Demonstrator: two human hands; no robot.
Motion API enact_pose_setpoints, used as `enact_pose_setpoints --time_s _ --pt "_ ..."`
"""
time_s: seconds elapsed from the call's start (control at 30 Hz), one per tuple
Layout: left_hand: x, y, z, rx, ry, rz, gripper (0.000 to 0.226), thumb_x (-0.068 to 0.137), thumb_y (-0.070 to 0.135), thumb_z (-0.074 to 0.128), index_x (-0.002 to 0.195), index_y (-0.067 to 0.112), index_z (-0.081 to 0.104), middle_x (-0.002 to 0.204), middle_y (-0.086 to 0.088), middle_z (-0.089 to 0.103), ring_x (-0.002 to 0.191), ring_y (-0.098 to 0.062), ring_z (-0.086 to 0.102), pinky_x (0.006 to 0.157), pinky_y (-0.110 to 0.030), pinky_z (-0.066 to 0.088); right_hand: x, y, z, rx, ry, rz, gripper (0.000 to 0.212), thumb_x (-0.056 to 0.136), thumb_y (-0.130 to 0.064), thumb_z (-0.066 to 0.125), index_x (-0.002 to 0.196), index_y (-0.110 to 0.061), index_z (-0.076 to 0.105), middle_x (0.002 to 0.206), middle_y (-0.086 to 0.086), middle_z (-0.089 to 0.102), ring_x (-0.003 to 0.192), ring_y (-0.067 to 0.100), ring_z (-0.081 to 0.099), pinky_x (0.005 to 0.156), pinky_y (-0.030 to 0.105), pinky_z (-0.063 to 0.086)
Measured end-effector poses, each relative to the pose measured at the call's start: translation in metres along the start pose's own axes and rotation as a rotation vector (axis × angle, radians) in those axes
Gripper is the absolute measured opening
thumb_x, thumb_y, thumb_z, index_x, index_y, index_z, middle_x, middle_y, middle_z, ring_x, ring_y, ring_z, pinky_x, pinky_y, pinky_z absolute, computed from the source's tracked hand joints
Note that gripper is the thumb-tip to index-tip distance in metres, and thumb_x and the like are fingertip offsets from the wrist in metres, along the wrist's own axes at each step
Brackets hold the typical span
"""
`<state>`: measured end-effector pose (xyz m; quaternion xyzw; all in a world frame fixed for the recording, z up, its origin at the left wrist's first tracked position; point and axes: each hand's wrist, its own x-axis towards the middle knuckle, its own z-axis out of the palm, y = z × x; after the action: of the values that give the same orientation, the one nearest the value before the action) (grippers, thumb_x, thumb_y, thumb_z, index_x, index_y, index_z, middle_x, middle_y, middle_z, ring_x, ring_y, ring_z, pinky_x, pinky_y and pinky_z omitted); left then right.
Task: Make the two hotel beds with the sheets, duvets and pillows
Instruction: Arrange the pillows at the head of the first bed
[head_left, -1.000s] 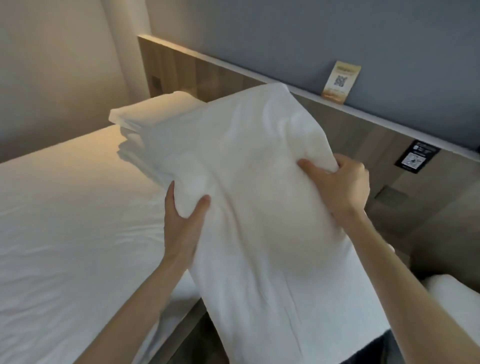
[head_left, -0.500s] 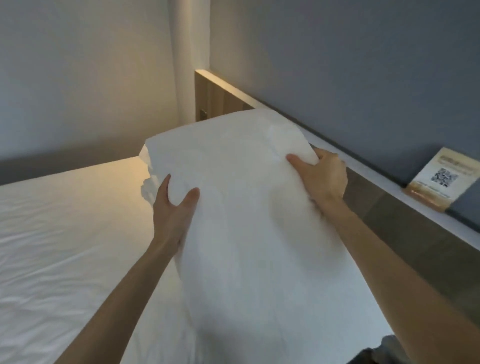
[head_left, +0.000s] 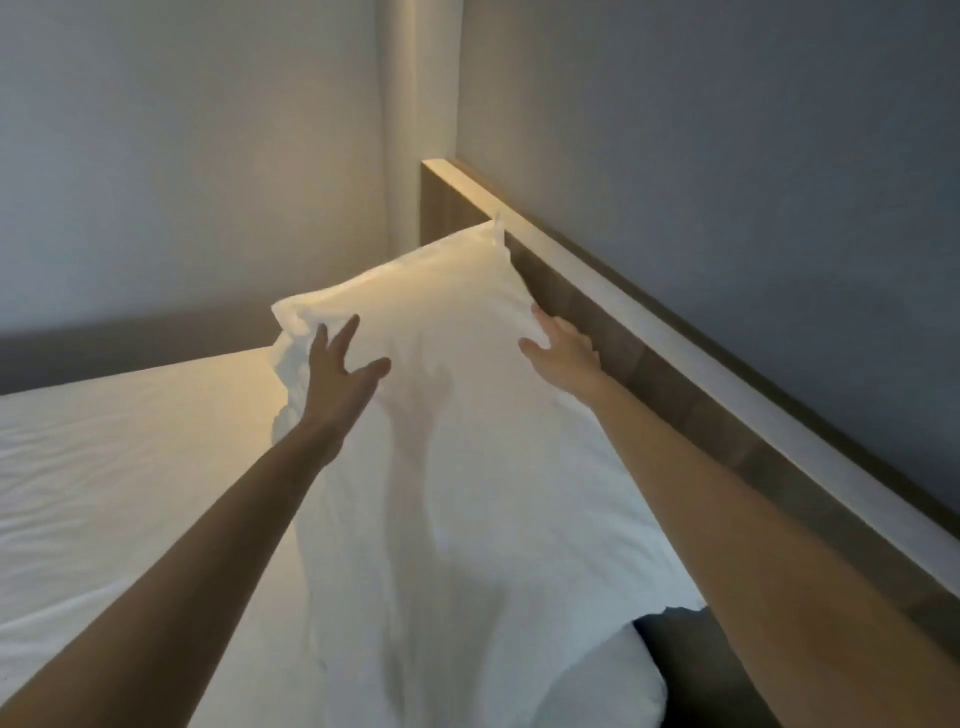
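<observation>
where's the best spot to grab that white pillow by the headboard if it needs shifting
Probably take the white fabric pillow by its two long side edges near the far end, coming from the near end. It lies lengthwise along the wooden headboard, and the open left hand and right hand flank it there.

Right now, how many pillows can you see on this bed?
1 for certain: the pillow along the headboard, under the left hand and right hand. Rumpled fabric below its left edge may be a second, mostly hidden.
</observation>
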<state>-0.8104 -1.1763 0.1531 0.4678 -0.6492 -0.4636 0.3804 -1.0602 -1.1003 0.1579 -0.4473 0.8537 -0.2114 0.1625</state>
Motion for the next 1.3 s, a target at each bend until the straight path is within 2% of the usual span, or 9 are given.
enact_pose_setpoints --time_s 0.13,0.23,0.37,0.53,0.73,0.93,1.1,1.2,1.3 --pt "-0.021 -0.045 0.041 0.342 -0.217 0.029 0.055 0.097 0.035 0.053 0.148 0.031 0.033 0.162 -0.003 0.009 0.148 -0.027 0.006 0.119 -0.051 0.01 -0.016 0.028 0.058 -0.105 -0.135 0.019 0.05 0.104 -0.046 0.023 0.153 -0.042 0.014 0.164 -0.006 0.002 0.15 0.027 -0.001 0.116 0.059 -0.005" --pt "-0.028 -0.056 0.069 0.602 -0.295 0.014 0.053 0.1 0.042 0.04 0.15 0.036 0.025 0.162 -0.003 0.004 0.147 -0.034 -0.001 0.115 -0.06 0.009 -0.017 0.028 0.051 -0.025 0.007 -0.053 0.049 0.104 -0.04 0.031 0.152 -0.036 0.024 0.162 -0.005 0.014 0.149 0.024 0.008 0.116 0.061 -0.002" --pt "-0.03 -0.05 0.099 0.661 -0.14 0.161 0.052 0.101 0.049 0.026 0.151 0.039 0.017 0.162 0.005 -0.006 0.148 -0.03 -0.013 0.114 -0.058 -0.009 -0.027 0.038 0.04 -0.146 0.268 -0.163 0.048 0.101 -0.048 0.033 0.149 -0.041 0.028 0.16 -0.007 0.023 0.149 0.022 0.013 0.113 0.064 -0.005" --pt "-0.037 -0.102 0.123 0.923 -0.23 0.134 0.053 0.1 0.054 0.016 0.15 0.048 -0.001 0.161 0.006 -0.015 0.146 -0.039 -0.014 0.112 -0.066 -0.003 -0.057 0.068 0.107 -0.191 -0.037 0.107 0.054 0.094 -0.069 0.014 0.142 -0.061 -0.011 0.159 -0.018 -0.02 0.146 0.027 -0.022 0.101 0.079 -0.007" --pt "-0.048 -0.136 0.101 0.852 -0.206 0.048 0.06 0.1 0.052 0.02 0.152 0.038 -0.007 0.161 0.0 -0.018 0.147 -0.038 -0.011 0.113 -0.063 0.006 -0.085 0.092 0.111 -0.304 -0.016 -0.221 0.053 0.096 -0.066 0.021 0.144 -0.062 0.0 0.158 -0.023 -0.017 0.148 0.011 -0.016 0.112 0.066 -0.004" --pt "-0.061 -0.128 0.089 0.901 -0.276 0.073 0.066 0.099 0.05 0.025 0.155 0.025 -0.002 0.161 -0.012 -0.009 0.145 -0.044 -0.003 0.114 -0.058 0.016 -0.104 0.155 0.098 0.015 0.044 0.386 0.059 0.098 -0.061 0.02 0.153 -0.043 0.006 0.163 -0.003 0.006 0.149 0.03 0.007 0.114 0.064 0.005" --pt "-0.058 -0.092 0.091 0.982 -0.161 0.113 0.064 0.1 0.053 0.013 0.155 0.023 0.002 0.158 -0.025 -0.005 0.145 -0.047 -0.001 0.114 -0.062 0.01 -0.09 0.128 0.061 -0.086 0.276 0.053 0.047 0.104 -0.036 0.033 0.15 -0.027 0.033 0.156 0.005 0.032 0.143 0.029 0.027 0.114 0.061 0.021" --pt "-0.068 -0.067 0.116 0.965 -0.178 0.313 0.059 0.1 0.054 0.013 0.153 0.034 -0.002 0.16 -0.019 -0.011 0.145 -0.045 -0.008 0.114 -0.062 0.004 -0.091 0.101 0.065 -0.097 0.244 -0.052 0.046 0.105 -0.033 0.031 0.15 -0.036 0.029 0.157 -0.002 0.028 0.147 0.022 0.019 0.116 0.062 0.008" --pt "-0.085 -0.069 0.142 1.001 -0.323 0.257 0.06 0.096 0.061 0.016 0.15 0.045 -0.004 0.159 -0.01 -0.02 0.143 -0.046 -0.015 0.11 -0.068 0.0 -0.103 0.104 0.092 -0.091 0.095 0.078 0.048 0.103 -0.047 0.022 0.149 -0.053 0.009 0.162 -0.013 0.003 0.15 0.023 -0.001 0.11 0.068 -0.005"
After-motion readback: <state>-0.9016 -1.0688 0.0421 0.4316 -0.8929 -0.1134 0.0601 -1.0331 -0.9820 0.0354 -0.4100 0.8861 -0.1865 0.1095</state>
